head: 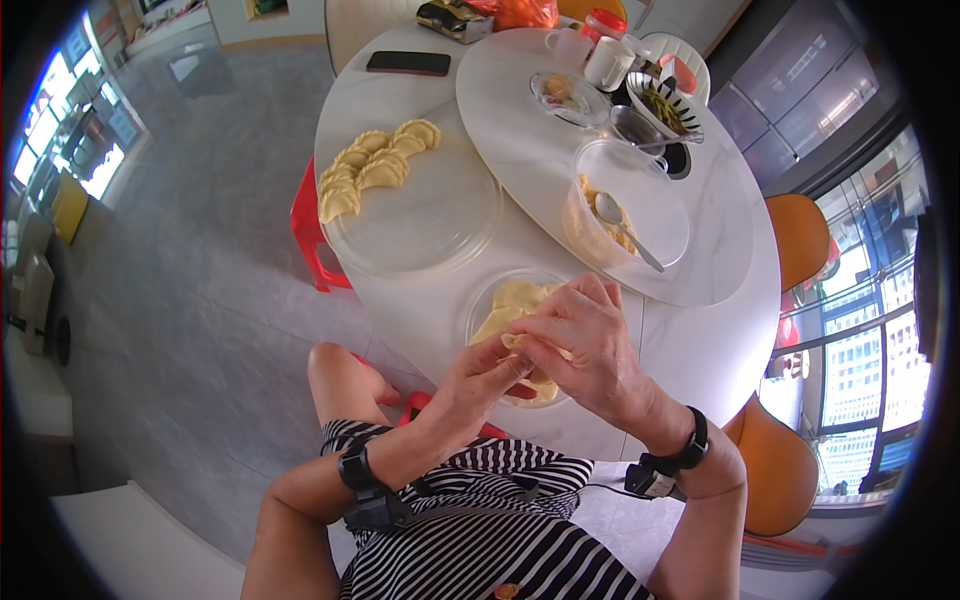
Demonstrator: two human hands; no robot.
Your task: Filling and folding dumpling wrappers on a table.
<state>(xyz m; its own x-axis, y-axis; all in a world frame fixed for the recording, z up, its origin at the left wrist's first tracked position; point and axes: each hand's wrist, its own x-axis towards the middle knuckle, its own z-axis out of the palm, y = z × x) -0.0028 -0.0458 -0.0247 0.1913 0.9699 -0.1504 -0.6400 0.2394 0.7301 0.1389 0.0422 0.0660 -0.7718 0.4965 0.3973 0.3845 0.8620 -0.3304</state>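
Observation:
Above a round plate of flat dough wrappers [516, 294], my two hands meet around a small piece of dough [511, 341], mostly hidden by the fingers. My left hand [476, 379] grips it from below and the left. Thumb and fingers of my right hand [589, 341] pinch its edge. Several crescent dumplings with pleated edges [384, 169] lie along the far left side of a clear round tray [427, 225]. Beyond my right hand stands a clear plastic tub [585, 232] with crumbly yellowish filling [592, 199] and a metal spoon [622, 225] in it.
The tub stands on a raised round turntable [517, 150], with a glass plate [566, 101], a white mug [609, 64] and a bowl of green food [664, 109] farther back. A dark phone [409, 63] lies near the table's far left. A red stool [307, 225] and orange chairs [780, 465] surround the table.

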